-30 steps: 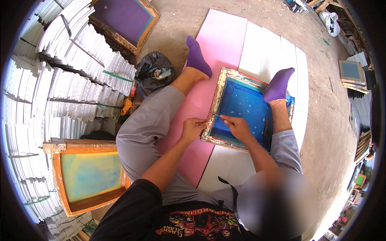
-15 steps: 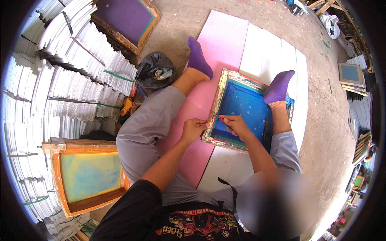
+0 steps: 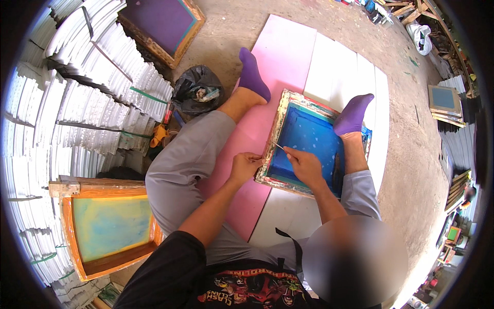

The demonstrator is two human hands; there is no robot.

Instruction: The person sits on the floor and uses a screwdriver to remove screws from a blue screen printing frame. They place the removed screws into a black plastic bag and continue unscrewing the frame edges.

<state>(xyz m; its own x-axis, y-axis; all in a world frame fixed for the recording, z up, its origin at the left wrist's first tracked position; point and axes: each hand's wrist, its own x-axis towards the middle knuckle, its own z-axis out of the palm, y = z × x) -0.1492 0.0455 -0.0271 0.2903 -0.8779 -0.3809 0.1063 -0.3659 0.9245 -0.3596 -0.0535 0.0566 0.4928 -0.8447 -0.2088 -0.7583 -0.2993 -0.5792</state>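
A screen printing frame (image 3: 267, 172) with a blue mesh (image 3: 304, 138) lies on the boards between my legs, its paint-spattered wooden rails showing. My right hand (image 3: 304, 166) is above the mesh, closed round a slim tool with a metal shaft (image 3: 279, 146). The shaft points at the left rail; the handle is mostly covered by my fingers. My left hand (image 3: 247, 167) has its fingertips pinched at the outer edge of that rail, near its lower end. A dark strip (image 3: 337, 166) lies inside the frame at the right. My right foot (image 3: 354, 116), in a purple sock, rests over the right rail.
Under the frame are pink (image 3: 284, 51) and white boards (image 3: 329, 67) on the floor. At left stand tall stacks of white sheets (image 3: 92, 98), an orange-framed screen (image 3: 110, 226) and a black plastic bag (image 3: 198, 85). A purple screen (image 3: 157, 23) lies far left.
The tool in my right hand has tilted, and its metal shaft shows more plainly near the left rail. My left hand stays at the frame's edge. The whole view has shifted slightly.
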